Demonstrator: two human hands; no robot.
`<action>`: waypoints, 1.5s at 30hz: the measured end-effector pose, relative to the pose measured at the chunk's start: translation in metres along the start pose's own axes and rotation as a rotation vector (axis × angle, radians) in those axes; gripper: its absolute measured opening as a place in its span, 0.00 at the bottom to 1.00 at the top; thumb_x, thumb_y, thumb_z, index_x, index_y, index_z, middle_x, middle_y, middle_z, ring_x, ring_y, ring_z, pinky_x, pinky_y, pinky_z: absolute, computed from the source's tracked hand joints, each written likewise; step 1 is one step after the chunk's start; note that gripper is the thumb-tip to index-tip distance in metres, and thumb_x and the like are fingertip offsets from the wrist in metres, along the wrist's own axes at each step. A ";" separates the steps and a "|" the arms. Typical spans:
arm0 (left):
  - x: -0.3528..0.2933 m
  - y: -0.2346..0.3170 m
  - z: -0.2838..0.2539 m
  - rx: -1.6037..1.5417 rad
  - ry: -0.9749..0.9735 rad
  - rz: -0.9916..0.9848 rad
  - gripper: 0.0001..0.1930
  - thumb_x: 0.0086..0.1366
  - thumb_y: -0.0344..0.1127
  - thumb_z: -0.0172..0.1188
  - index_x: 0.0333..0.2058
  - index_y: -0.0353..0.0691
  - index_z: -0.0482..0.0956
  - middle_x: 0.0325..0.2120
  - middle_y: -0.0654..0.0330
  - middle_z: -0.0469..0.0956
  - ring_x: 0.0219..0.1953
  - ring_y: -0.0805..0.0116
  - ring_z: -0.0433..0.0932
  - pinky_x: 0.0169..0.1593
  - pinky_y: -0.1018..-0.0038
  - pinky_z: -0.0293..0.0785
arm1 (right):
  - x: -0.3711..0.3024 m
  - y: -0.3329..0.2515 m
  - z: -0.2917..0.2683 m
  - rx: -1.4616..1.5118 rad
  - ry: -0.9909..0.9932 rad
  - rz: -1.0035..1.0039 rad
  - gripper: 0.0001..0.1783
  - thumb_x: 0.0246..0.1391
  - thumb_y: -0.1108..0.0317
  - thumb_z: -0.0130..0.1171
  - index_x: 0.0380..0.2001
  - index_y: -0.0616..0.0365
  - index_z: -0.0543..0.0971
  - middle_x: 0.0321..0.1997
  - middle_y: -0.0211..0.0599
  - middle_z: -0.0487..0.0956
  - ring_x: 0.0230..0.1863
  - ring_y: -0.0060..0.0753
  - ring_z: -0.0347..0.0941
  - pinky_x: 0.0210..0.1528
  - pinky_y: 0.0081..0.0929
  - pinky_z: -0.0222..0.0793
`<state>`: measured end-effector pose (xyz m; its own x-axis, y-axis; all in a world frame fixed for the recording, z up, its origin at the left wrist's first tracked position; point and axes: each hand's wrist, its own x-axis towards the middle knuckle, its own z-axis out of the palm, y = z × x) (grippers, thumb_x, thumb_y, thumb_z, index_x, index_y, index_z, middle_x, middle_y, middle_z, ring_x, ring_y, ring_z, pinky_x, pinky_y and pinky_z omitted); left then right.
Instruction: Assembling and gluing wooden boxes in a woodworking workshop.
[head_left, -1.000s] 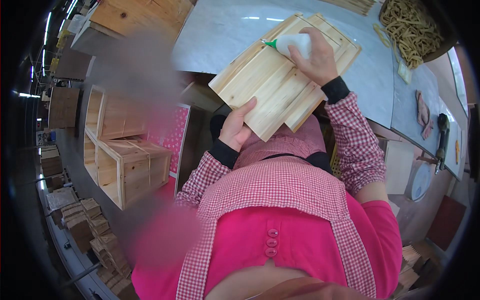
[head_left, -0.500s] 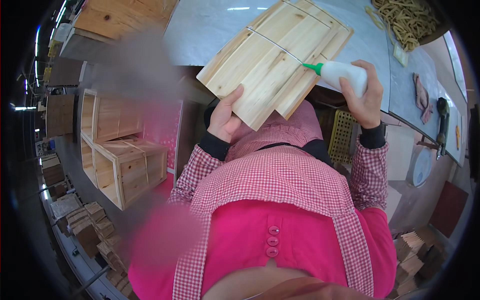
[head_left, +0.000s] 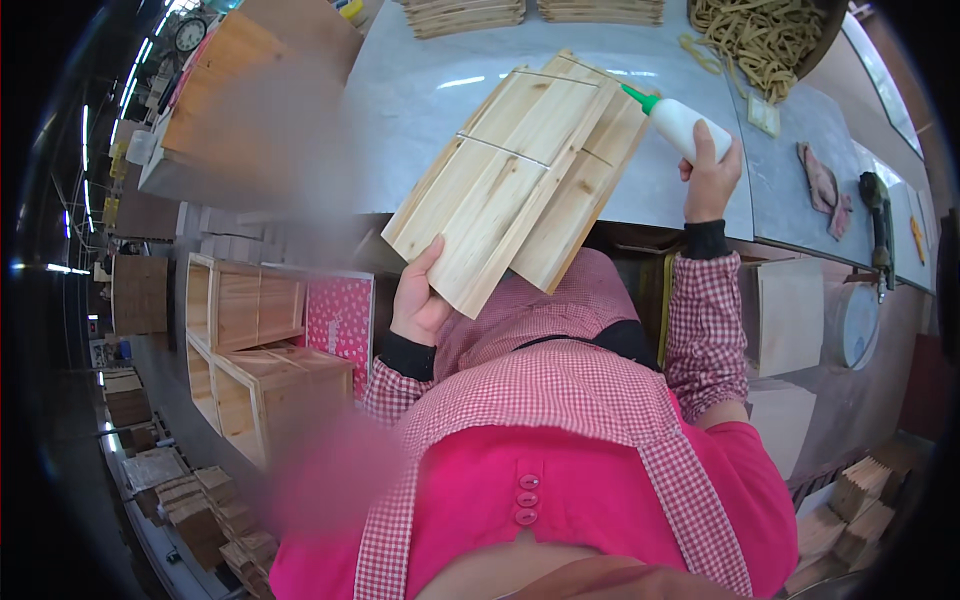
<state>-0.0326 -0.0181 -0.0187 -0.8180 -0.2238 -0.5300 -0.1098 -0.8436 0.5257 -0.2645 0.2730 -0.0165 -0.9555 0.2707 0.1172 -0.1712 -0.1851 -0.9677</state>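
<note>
My left hand (head_left: 422, 296) grips the near left corner of a pair of wooden panels, thumb on top and fingers beneath. The upper panel (head_left: 490, 185) has crosswise grooves, one carrying a shiny whitish line. The lower panel (head_left: 575, 205) juts out to the right from under it. Both are tilted, their far ends over the grey tabletop. In my right hand (head_left: 712, 172) is a white squeeze bottle (head_left: 688, 128) with a green nozzle, fingers wrapped round its base. Its tip points up and left, near the panels' far right corner; whether it touches them I cannot tell.
Stacked wooden slats (head_left: 600, 10) lie along the table's (head_left: 400, 110) far edge. A container of tan strips (head_left: 765, 40) stands at the far right, with a cloth (head_left: 825, 190) and a dark tool (head_left: 877, 225) nearer. Wooden boxes (head_left: 245, 305) stand at the left.
The bottle's nozzle has left the groove in the upper panel and moved up, away from it. The lower panel now sticks out further to the right. The view has shifted.
</note>
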 end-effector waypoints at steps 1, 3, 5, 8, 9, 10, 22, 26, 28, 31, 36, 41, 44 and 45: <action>0.000 0.000 0.000 0.005 0.005 0.002 0.28 0.66 0.35 0.54 0.61 0.32 0.56 0.56 0.46 0.66 0.57 0.51 0.69 0.60 0.57 0.66 | 0.005 0.004 0.003 -0.030 0.015 0.002 0.23 0.52 0.58 0.63 0.41 0.64 0.69 0.27 0.34 0.74 0.16 0.20 0.66 0.15 0.18 0.62; 0.000 0.000 0.000 -0.001 -0.023 -0.004 0.28 0.66 0.36 0.54 0.61 0.33 0.56 0.56 0.46 0.66 0.57 0.51 0.69 0.60 0.57 0.67 | 0.014 0.009 0.007 -0.044 -0.001 0.008 0.22 0.52 0.58 0.63 0.40 0.64 0.69 0.27 0.35 0.74 0.16 0.20 0.67 0.15 0.18 0.62; 0.000 0.001 0.000 0.009 0.010 0.002 0.28 0.66 0.36 0.54 0.61 0.33 0.56 0.56 0.46 0.67 0.57 0.52 0.69 0.60 0.57 0.67 | 0.019 0.012 0.009 -0.094 -0.006 0.005 0.22 0.52 0.59 0.64 0.40 0.65 0.70 0.27 0.35 0.75 0.16 0.20 0.67 0.15 0.18 0.63; 0.000 0.001 0.001 -0.009 0.004 -0.009 0.28 0.66 0.36 0.53 0.61 0.33 0.56 0.56 0.46 0.67 0.57 0.52 0.69 0.60 0.57 0.67 | 0.019 0.010 0.007 -0.135 -0.020 -0.031 0.21 0.51 0.59 0.64 0.39 0.65 0.70 0.28 0.36 0.75 0.17 0.21 0.68 0.16 0.18 0.64; 0.000 0.001 0.002 0.000 -0.011 -0.004 0.28 0.66 0.36 0.53 0.61 0.33 0.56 0.56 0.46 0.67 0.57 0.52 0.69 0.60 0.57 0.67 | 0.017 0.009 0.006 -0.150 -0.025 -0.088 0.21 0.51 0.60 0.64 0.39 0.65 0.71 0.28 0.36 0.75 0.17 0.21 0.68 0.16 0.18 0.64; 0.000 0.001 0.002 0.007 -0.023 0.000 0.28 0.66 0.36 0.53 0.61 0.33 0.56 0.56 0.46 0.67 0.57 0.52 0.69 0.60 0.57 0.67 | 0.013 0.007 0.005 -0.163 -0.035 -0.044 0.21 0.51 0.60 0.64 0.39 0.65 0.71 0.28 0.36 0.75 0.17 0.21 0.68 0.16 0.18 0.64; 0.019 0.006 0.010 -0.004 -0.074 0.086 0.26 0.68 0.35 0.52 0.60 0.32 0.58 0.56 0.46 0.67 0.57 0.53 0.70 0.59 0.58 0.68 | -0.086 -0.025 0.003 -0.192 -0.369 -0.091 0.19 0.53 0.60 0.62 0.42 0.61 0.71 0.30 0.31 0.74 0.22 0.16 0.67 0.17 0.14 0.62; 0.027 0.008 0.011 -0.065 -0.099 0.079 0.25 0.67 0.35 0.52 0.59 0.32 0.59 0.56 0.46 0.67 0.57 0.52 0.69 0.60 0.58 0.67 | -0.120 -0.034 0.001 -0.172 -0.500 -0.027 0.17 0.54 0.63 0.60 0.42 0.62 0.71 0.31 0.31 0.74 0.23 0.16 0.67 0.20 0.13 0.62; 0.031 0.008 0.011 -0.094 -0.112 0.076 0.25 0.67 0.35 0.52 0.59 0.31 0.59 0.56 0.46 0.67 0.57 0.52 0.69 0.60 0.58 0.67 | -0.135 -0.038 0.000 -0.210 -0.559 -0.105 0.18 0.53 0.64 0.61 0.42 0.63 0.71 0.32 0.33 0.74 0.29 0.20 0.69 0.29 0.18 0.66; 0.037 0.007 0.012 -0.084 -0.156 0.101 0.25 0.67 0.35 0.52 0.59 0.31 0.59 0.56 0.46 0.67 0.57 0.52 0.69 0.61 0.57 0.66 | -0.144 -0.044 -0.001 -0.216 -0.615 -0.135 0.18 0.52 0.65 0.62 0.42 0.64 0.70 0.33 0.35 0.74 0.33 0.22 0.70 0.35 0.21 0.68; 0.041 0.007 0.017 -0.105 -0.080 0.120 0.25 0.67 0.35 0.53 0.59 0.31 0.59 0.56 0.46 0.67 0.57 0.52 0.68 0.61 0.57 0.65 | -0.146 -0.046 0.009 -0.197 -0.570 -0.165 0.19 0.51 0.66 0.62 0.43 0.64 0.70 0.35 0.36 0.74 0.35 0.24 0.70 0.38 0.23 0.67; 0.038 0.007 0.028 -0.088 -0.058 0.203 0.25 0.66 0.34 0.54 0.59 0.31 0.60 0.57 0.46 0.66 0.58 0.52 0.68 0.62 0.57 0.64 | -0.157 -0.045 0.011 -0.186 -0.684 -0.318 0.19 0.51 0.66 0.62 0.43 0.64 0.70 0.36 0.36 0.74 0.34 0.25 0.70 0.37 0.23 0.68; 0.039 0.007 0.028 -0.083 -0.022 0.258 0.26 0.66 0.34 0.54 0.59 0.31 0.60 0.57 0.47 0.66 0.58 0.52 0.67 0.62 0.57 0.65 | -0.162 -0.040 0.010 -0.130 -0.606 -0.215 0.20 0.52 0.65 0.62 0.44 0.64 0.69 0.35 0.36 0.74 0.34 0.25 0.71 0.37 0.22 0.68; 0.040 0.008 0.026 -0.087 -0.022 0.261 0.26 0.65 0.34 0.55 0.58 0.31 0.60 0.56 0.47 0.67 0.58 0.52 0.67 0.61 0.57 0.65 | -0.162 -0.038 0.010 -0.107 -0.562 -0.161 0.20 0.52 0.65 0.62 0.44 0.64 0.69 0.35 0.36 0.74 0.34 0.25 0.71 0.38 0.22 0.68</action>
<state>-0.0811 -0.0213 -0.0186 -0.8244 -0.4291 -0.3691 0.1545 -0.7980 0.5826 -0.1057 0.2264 0.0032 -0.9054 -0.2593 0.3362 -0.3270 -0.0791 -0.9417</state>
